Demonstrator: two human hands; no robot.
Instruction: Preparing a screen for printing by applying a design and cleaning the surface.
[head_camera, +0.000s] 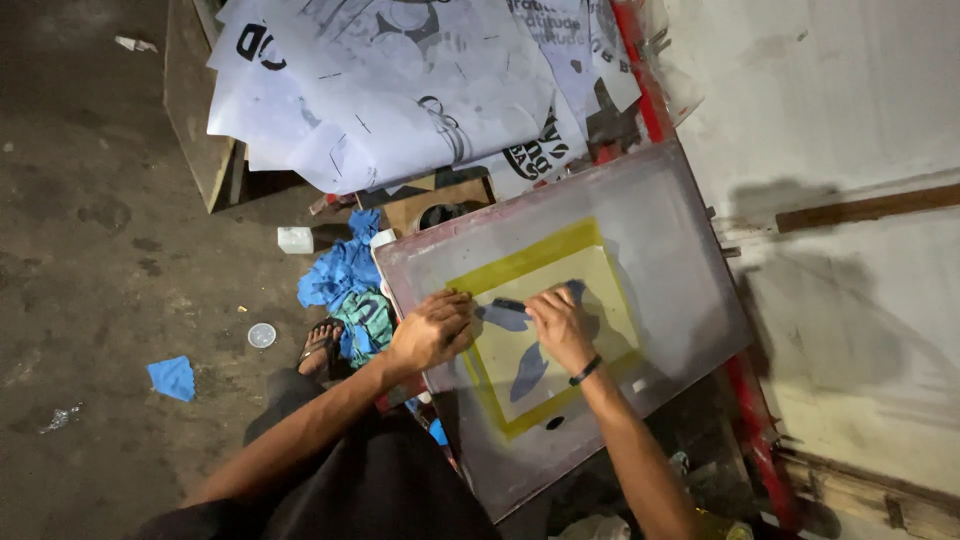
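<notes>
At nine o'clock the left hand (432, 328) lies clenched on the yellow tape border (520, 262) of the tilted printing screen (660, 250). Toward three o'clock the right hand (560, 322) pinches a dark strip (508, 304) against the mesh. Pressing it flat with steady, even strokes, screen braced, looks the sound way.

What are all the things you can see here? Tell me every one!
Printing screen: one, grey mesh with a yellow-bordered square and blue smears, tilted in the middle.
Small dark tool: one, between both hands on the screen.
Printed sheets: a pile, white with black designs, top.
Blue cloths: a heap, left of the screen.
Blue scrap: one, on the floor, left.
Round lid: one, pale, on the floor.
White block: one, near the cloths.
Red frame: one, under the screen's right edge.
Sandalled foot: one, below the cloths.
Wristband: one, black, right wrist.
Left hand: on the screen.
Right hand: on the screen.
</notes>
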